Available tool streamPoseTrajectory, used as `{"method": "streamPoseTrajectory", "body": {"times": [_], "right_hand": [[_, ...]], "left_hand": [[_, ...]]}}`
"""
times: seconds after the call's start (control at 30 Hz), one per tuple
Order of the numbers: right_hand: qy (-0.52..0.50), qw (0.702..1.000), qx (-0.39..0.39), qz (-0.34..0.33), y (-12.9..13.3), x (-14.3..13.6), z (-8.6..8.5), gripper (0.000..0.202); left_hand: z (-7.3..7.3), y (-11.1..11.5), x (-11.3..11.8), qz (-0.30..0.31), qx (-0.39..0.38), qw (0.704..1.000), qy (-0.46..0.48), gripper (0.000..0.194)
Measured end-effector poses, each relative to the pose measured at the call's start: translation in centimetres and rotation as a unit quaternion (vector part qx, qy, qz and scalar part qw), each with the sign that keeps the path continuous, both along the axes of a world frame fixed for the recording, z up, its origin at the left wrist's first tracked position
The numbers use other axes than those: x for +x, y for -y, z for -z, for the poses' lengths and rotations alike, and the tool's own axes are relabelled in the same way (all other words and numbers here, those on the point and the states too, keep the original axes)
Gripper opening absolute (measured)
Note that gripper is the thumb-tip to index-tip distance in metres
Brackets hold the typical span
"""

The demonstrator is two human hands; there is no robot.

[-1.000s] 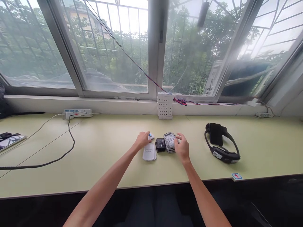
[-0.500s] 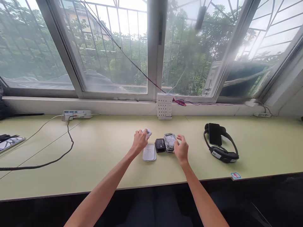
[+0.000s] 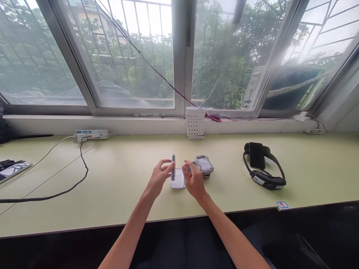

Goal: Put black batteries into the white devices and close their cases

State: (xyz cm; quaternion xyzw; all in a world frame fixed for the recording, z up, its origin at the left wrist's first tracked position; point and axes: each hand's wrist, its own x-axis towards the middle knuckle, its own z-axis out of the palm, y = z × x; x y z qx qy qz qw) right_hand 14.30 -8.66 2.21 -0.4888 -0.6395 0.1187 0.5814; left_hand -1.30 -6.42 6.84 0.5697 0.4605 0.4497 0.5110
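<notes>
My left hand (image 3: 162,173) grips a slim white pocket device (image 3: 173,166) with rounded corners, tilted so that its narrow edge faces me. Beneath it on the table lies a small stack of white covers (image 3: 177,184). My right hand (image 3: 194,179) hovers just right of the device, thumb and fingers curved and apart, with nothing plainly held. Behind that hand the black batteries are mostly hidden. A stack of opened device bodies (image 3: 204,165), with printed labels showing on top, sits to the right of my right hand.
A black headset (image 3: 265,181) with a phone-like block lies to the right. White perforated blocks (image 3: 195,124) stand against the sill. At left are a power strip (image 3: 91,135) and a black cable (image 3: 84,170). A sticker (image 3: 282,205) marks the table's front edge.
My right hand has moved left, from the stack of device bodies to beside the pocket device. My left hand has turned the device from lying nearly flat to edge-on.
</notes>
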Motion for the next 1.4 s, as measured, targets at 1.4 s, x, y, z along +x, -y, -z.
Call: {"method": "streamPoseTrajectory", "body": {"times": [1.4], "right_hand": [[-0.469,0.754,-0.212,-0.409,-0.6,0.2,0.1,0.051]], "left_hand": [[4.1,2.1,-0.2,0.031,0.416,0.860,-0.294,0.037]]}}
